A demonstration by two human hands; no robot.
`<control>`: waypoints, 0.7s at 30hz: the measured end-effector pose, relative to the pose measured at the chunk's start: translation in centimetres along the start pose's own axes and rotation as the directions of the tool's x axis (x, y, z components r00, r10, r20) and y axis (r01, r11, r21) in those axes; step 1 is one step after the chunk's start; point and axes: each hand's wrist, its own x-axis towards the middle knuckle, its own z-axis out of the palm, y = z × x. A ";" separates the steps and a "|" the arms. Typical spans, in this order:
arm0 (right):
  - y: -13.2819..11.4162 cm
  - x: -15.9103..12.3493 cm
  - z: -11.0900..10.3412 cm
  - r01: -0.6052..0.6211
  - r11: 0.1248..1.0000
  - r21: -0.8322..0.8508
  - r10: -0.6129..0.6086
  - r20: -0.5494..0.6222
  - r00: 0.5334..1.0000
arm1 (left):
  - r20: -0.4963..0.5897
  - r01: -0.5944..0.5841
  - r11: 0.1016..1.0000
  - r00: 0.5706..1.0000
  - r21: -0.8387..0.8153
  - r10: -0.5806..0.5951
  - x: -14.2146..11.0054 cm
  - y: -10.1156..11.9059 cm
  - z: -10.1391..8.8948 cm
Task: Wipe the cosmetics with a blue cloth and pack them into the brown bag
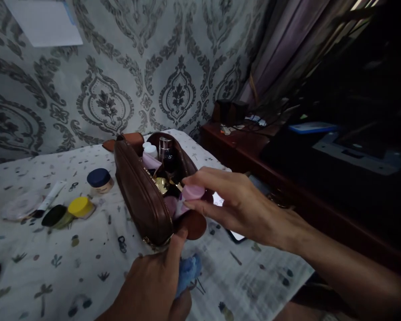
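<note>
A brown leather makeup bag (136, 196) lies unzipped on the cloth, packed with bottles and tubes. My right hand (237, 203) pinches a small tube with a pink cap (192, 192) at the bag's near right end. My left hand (156, 281) is low in front, its index fingertip touching the bag's brown end flap (194, 226). Between that hand's index finger and thumb shows a blue fluffy piece (188, 273). Inside the bag stand a dark bottle with a silver cap (166, 143) and a white-capped bottle (150, 151). The tube's lower part is hidden.
Left of the bag lie a blue-lidded jar (99, 179), a yellow-lidded jar (80, 207), a dark round container (56, 216) and a white tube (53, 196). A lit phone (237, 236) is partly behind my right hand. A reddish-brown wooden table (232, 145) stands on the right.
</note>
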 end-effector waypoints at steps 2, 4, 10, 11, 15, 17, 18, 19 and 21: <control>0.0 0.1 0.4 -0.020 1.000 -0.011 0.021 0.120 0.993 | -0.012 -0.012 1.000 1.000 0.004 0.012 0.0 -0.2 0.4; 0.1 0.2 0.9 -0.049 0.999 -0.023 0.052 0.205 0.977 | -0.040 -0.026 1.000 0.999 0.016 0.026 -0.2 -0.4 0.8; 0.5 -0.4 1.9 -0.040 0.997 -0.058 0.049 0.158 0.986 | -0.096 -0.069 0.982 0.992 0.174 0.086 -0.6 -1.3 1.3; 0.6 -0.6 2.0 -0.038 0.997 -0.072 0.048 0.143 0.989 | -0.112 -0.079 0.972 0.988 0.223 0.106 -0.7 -1.3 1.1; 0.9 -1.3 2.3 -0.027 0.994 -0.108 0.037 0.091 0.995 | -0.225 -0.034 0.887 0.962 0.460 0.153 -1.6 -0.8 -0.7; 0.9 -1.5 2.3 -0.017 0.994 -0.109 0.027 0.089 0.996 | -0.305 0.086 0.808 0.945 0.582 0.119 -2.2 -0.3 -1.8; 0.9 -1.6 2.2 -0.013 0.994 -0.108 0.023 0.089 0.996 | -0.337 0.142 0.760 0.935 0.634 0.106 -2.5 -0.1 -2.3; 1.0 -1.6 2.2 -0.013 0.994 -0.109 0.023 0.088 0.996 | -0.357 0.182 0.712 0.928 0.678 0.103 -2.8 0.0 -2.8; 1.1 -1.7 2.1 -0.016 0.993 -0.118 0.025 0.081 0.996 | -0.362 0.204 0.638 0.924 0.743 0.126 -3.2 -0.1 -3.3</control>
